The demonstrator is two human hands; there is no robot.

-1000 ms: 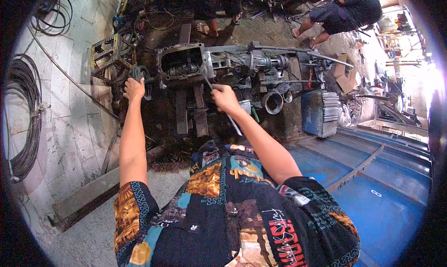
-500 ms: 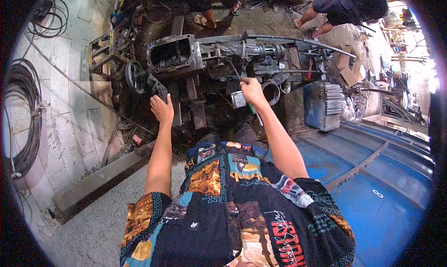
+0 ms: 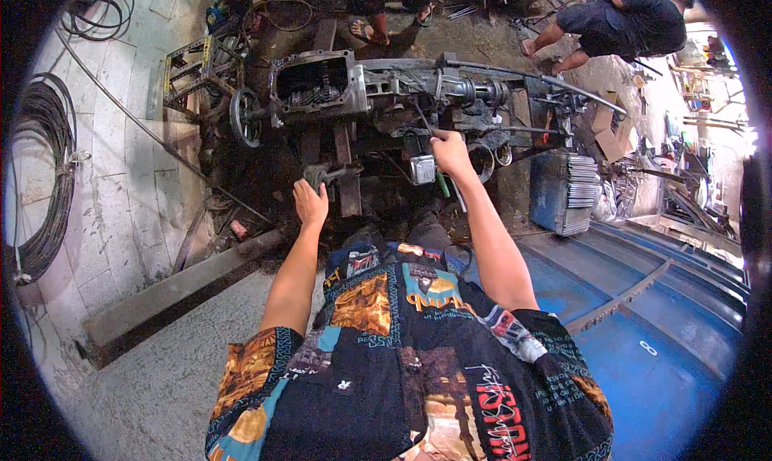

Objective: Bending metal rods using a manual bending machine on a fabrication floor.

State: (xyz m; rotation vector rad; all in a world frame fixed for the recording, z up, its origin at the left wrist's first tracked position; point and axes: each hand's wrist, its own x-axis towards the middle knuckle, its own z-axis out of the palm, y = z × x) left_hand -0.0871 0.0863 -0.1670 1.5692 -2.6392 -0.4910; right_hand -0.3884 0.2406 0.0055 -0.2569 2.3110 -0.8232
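A long gearbox (image 3: 370,99) lies across the ground ahead of me, gears showing through the opening at its left end. In front of it, my left hand (image 3: 310,204) is closed on a dark metal part with a short shaft (image 3: 328,174), the shaft pointing right. My right hand (image 3: 450,153) grips a thin dark rod or hose near the gearbox's middle; its length runs above and below my fist. Beside that fist sit a small silver box-shaped part (image 3: 422,170) and a green handle-like thing (image 3: 442,185).
At left, a handwheel (image 3: 245,118) stands by the gearbox, and a coil of black cable (image 3: 44,172) lies on pale tiles. A finned blue block (image 3: 563,192) is at right, above a blue metal panel (image 3: 643,332). Another person (image 3: 627,23) is at the far right.
My left hand has moved right, and the dark metal part has turned so its shaft points right. My right hand keeps its grip. The whole view has shifted slightly.
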